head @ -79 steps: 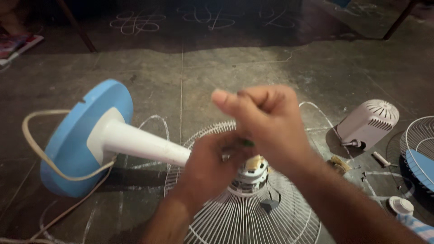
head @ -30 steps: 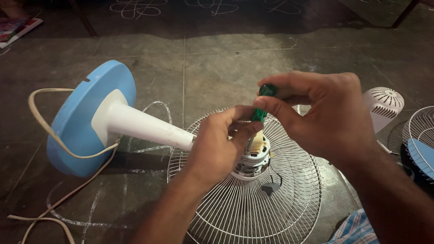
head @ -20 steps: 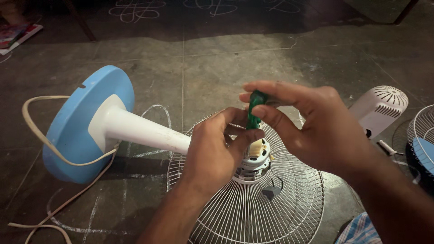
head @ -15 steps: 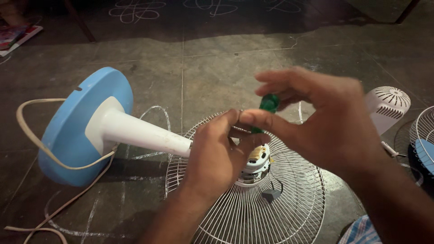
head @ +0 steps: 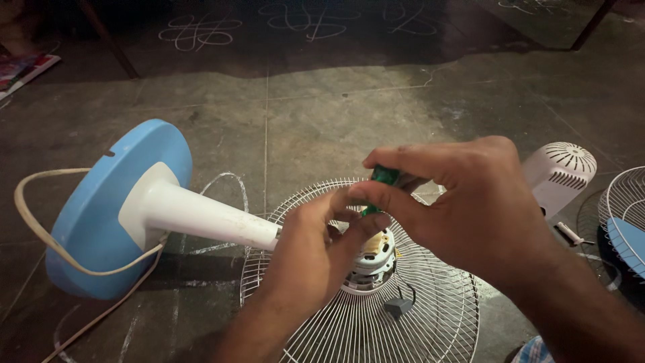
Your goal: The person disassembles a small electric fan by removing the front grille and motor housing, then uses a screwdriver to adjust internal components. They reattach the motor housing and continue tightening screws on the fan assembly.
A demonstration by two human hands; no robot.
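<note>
A pedestal fan lies on its side on the concrete floor, with a round blue base (head: 111, 208) at the left and a white stand (head: 201, 216) running to the motor (head: 373, 259). The bare motor sits in the middle of the white wire rear grille (head: 430, 316). My right hand (head: 463, 208) pinches the green handle of a screwdriver (head: 383, 178) between thumb and fingers, above the motor. My left hand (head: 316, 255) rests against the motor and steadies the lower part of the tool; the shaft is hidden behind its fingers.
A white motor cover (head: 557, 175) lies at the right. Another wire grille with a blue blade (head: 625, 228) sits at the right edge. A cream power cord (head: 40, 235) loops around the base. Chalk patterns (head: 309, 17) mark the floor at the back.
My right hand has kept turning the green handle between its fingers above the motor. My left hand stays at the motor. The fan has not moved.
</note>
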